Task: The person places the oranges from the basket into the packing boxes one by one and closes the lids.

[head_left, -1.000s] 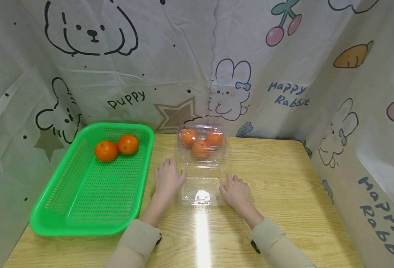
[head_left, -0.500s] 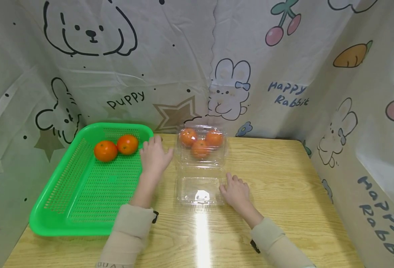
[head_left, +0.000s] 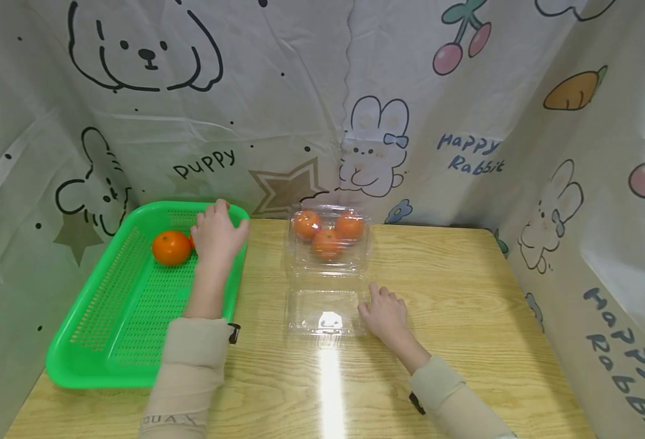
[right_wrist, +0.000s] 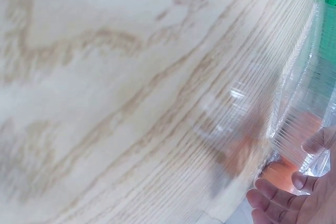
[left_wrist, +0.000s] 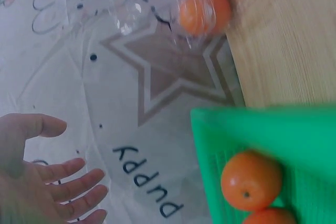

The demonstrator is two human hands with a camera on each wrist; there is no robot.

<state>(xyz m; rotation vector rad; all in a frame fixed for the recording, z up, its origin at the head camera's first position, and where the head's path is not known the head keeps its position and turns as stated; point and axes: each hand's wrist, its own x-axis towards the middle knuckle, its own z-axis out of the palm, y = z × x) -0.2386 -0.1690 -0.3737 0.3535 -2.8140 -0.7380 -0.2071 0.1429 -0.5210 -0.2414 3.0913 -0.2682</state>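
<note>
My left hand [head_left: 218,235] is over the back right of a green plastic basket [head_left: 61,353], its fingers spread and holding nothing in the left wrist view. Below it one orange [left_wrist: 252,181] is mostly hidden in the head view. Another orange [head_left: 171,248] lies just left of it in the basket. A clear plastic clamshell box [head_left: 328,311] stands open on the table, with three oranges [head_left: 328,245] in its far half. Beside the right edge of its near half, my right hand [head_left: 386,314] rests with relaxed fingers, fingertips right at the plastic.
Both stand on a wooden table [head_left: 454,292]. A printed cloth [head_left: 278,116] with cartoon drawings hangs as a wall behind the table and along its sides. The basket's raised rim lies between the left hand and the clamshell box.
My left hand has left the clamshell box's left side and moved left and away from me, over the basket. The right hand has stayed in place.
</note>
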